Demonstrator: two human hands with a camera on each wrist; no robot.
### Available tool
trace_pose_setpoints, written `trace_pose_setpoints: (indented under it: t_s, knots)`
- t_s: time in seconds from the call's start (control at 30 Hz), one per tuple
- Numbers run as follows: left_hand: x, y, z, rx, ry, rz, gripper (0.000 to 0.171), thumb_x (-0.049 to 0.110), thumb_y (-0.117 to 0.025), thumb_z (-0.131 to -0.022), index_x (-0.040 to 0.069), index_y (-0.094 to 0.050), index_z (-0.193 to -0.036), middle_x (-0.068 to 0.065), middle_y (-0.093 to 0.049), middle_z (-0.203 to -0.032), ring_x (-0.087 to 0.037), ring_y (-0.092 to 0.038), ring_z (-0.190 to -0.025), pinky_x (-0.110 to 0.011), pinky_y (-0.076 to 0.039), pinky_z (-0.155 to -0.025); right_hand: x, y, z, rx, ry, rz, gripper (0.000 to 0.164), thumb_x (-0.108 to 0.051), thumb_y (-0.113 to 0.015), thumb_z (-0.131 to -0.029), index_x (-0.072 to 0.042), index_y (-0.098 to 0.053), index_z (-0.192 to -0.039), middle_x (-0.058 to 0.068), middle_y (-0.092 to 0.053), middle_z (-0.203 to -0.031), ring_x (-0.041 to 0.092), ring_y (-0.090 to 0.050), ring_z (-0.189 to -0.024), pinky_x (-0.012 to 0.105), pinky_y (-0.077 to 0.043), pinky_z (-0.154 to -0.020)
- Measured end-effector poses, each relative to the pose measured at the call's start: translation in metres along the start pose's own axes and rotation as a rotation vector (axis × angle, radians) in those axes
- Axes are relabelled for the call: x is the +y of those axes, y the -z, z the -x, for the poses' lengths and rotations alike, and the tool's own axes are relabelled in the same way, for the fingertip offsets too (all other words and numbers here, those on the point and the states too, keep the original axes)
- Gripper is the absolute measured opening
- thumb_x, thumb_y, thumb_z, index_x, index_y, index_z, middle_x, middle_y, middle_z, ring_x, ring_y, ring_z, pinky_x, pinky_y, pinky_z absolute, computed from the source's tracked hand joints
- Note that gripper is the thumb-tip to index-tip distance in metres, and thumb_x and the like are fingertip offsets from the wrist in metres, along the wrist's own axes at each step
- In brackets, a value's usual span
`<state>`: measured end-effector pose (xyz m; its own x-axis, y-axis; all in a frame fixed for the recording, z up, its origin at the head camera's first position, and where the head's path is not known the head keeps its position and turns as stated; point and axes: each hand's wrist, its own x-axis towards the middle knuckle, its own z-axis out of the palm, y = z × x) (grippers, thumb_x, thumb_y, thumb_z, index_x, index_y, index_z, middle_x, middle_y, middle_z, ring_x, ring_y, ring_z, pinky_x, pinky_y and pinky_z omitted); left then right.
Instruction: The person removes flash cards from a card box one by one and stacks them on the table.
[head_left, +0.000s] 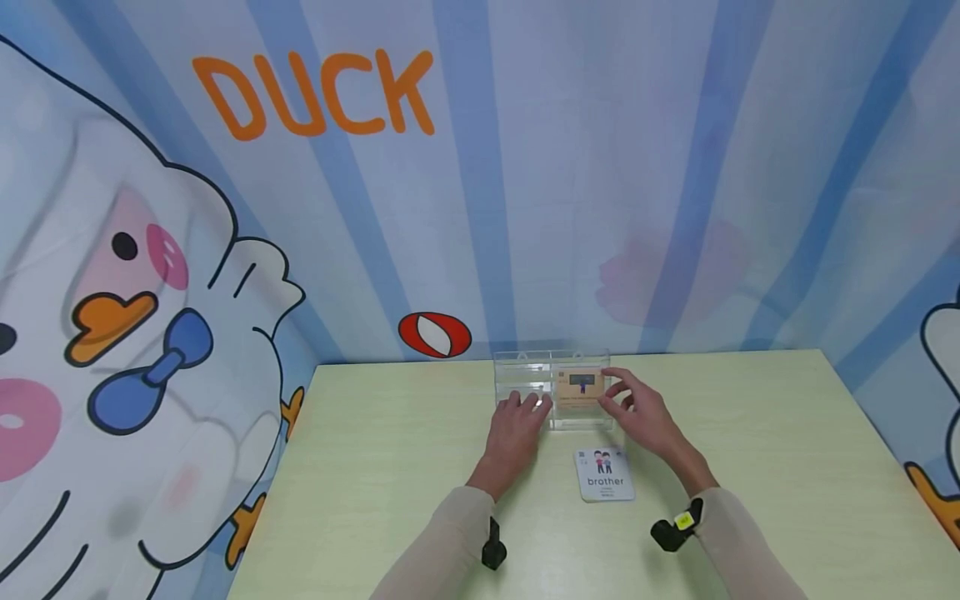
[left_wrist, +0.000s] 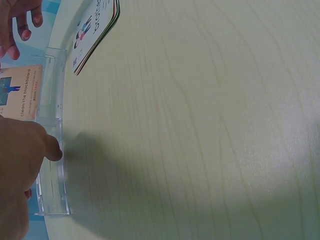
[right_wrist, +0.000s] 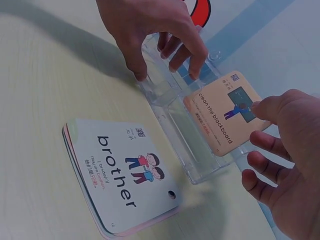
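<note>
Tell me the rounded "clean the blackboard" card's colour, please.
Mostly peach card, clearest in the right wrist view.

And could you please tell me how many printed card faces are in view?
2: the orange card in the right half of the clear holder, and the "brother" card on the table. More cards lie beneath "brother", their faces hidden.
</note>
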<state>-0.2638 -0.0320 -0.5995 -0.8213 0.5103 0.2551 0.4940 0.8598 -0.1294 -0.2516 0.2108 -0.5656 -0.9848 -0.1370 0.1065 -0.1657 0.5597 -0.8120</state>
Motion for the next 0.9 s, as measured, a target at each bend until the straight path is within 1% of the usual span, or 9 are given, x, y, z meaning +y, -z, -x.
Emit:
trace_pose_setpoints:
  t_s: [0.2,0.33,0.5,0.67,0.77,0.9]
  knots:
    - [0.0002,-0.0004,0.0,-0.017,0.004,0.002,0.049,0.003,-0.075,-0.089,0.02,-0.058,-0.132,0.0,-0.065,-0.116,-0.023,-0.054,-0.097,-0.039,-0.054,-0.088,0.0013,-0.0007,0.0,0.023,0.022,0.003,0.047,-0.019,-0.065,-0.104,-0.006,-0.051,-0.147,0.016,-0.065,-0.115,0.025,-0.059,-0.087,0.035,-0.05,-0.07]
    - [0.0003,-0.0003,-0.0001,-0.025,0.005,0.006,0.049,0.003,-0.075,-0.09,0.02,-0.057,-0.132,0.0,-0.065,-0.117,-0.023,-0.053,-0.097,-0.039,-0.054,-0.089,0.0032,-0.0022,0.0,0.049,0.042,0.014,0.045,-0.018,-0.065,-0.103,-0.005,-0.053,-0.145,0.019,-0.064,-0.12,0.026,-0.06,-0.088,0.037,-0.051,-0.072]
    - [0.0002,0.0006,-0.0003,-0.013,0.001,0.016,0.048,0.002,-0.074,-0.09,0.019,-0.058,-0.132,0.0,-0.065,-0.116,-0.023,-0.053,-0.096,-0.039,-0.054,-0.088,0.0041,-0.0029,0.001,0.078,0.06,0.012,0.044,-0.017,-0.065,-0.103,-0.003,-0.054,-0.143,0.023,-0.061,-0.131,0.029,-0.064,-0.092,0.038,-0.052,-0.074]
    - [-0.0007,-0.0001,-0.0007,0.008,-0.007,0.015,0.047,0.002,-0.075,-0.089,0.019,-0.059,-0.129,0.0,-0.065,-0.112,-0.023,-0.054,-0.093,-0.039,-0.054,-0.086,0.0023,-0.003,0.0014,0.102,0.061,-0.004,0.037,-0.019,-0.064,-0.104,-0.003,-0.057,-0.137,0.019,-0.061,-0.134,0.03,-0.065,-0.098,0.038,-0.054,-0.075]
    - [-0.001,-0.0006,-0.0005,0.015,-0.01,0.015,0.047,0.001,-0.076,-0.087,0.018,-0.059,-0.128,0.0,-0.065,-0.11,-0.023,-0.053,-0.092,-0.039,-0.054,-0.085,0.0008,-0.0033,0.0012,0.106,0.058,-0.026,0.032,-0.019,-0.063,-0.104,-0.005,-0.057,-0.132,0.017,-0.062,-0.131,0.032,-0.066,-0.103,0.043,-0.056,-0.082]
    - [-0.0007,-0.0004,-0.0001,0.008,-0.009,0.016,0.047,0.002,-0.076,-0.088,0.018,-0.059,-0.129,0.0,-0.065,-0.11,-0.023,-0.053,-0.092,-0.039,-0.054,-0.086,0.0003,-0.005,0.0005,0.092,0.047,-0.063,0.024,-0.017,-0.062,-0.105,-0.005,-0.055,-0.124,0.017,-0.063,-0.128,0.036,-0.064,-0.113,0.05,-0.055,-0.09]
